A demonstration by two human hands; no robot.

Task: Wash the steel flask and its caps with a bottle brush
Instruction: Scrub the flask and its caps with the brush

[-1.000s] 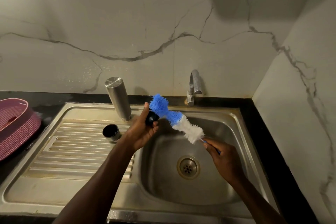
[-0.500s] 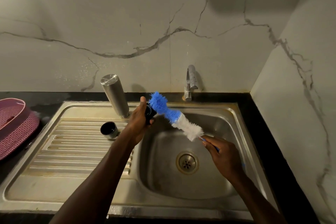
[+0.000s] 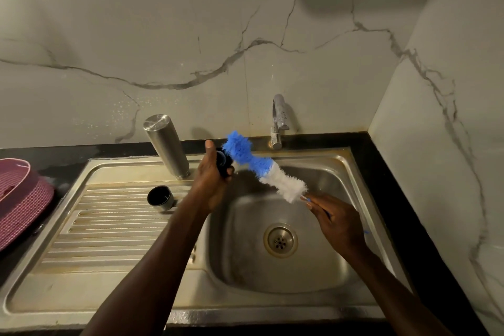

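Left hand still grips small cap, right hand grips brush handle; blue tip pushed further past cap, scrubbing it. Flask waits upside down on sink, other cap beside

A single wide-angle view is taken from head height, directed forward and down at close range. The rectangular stainless-steel sink is centred low, the grey-veined white marble wall fills the upper half, and both forearms are seen entering from the bottom edge.
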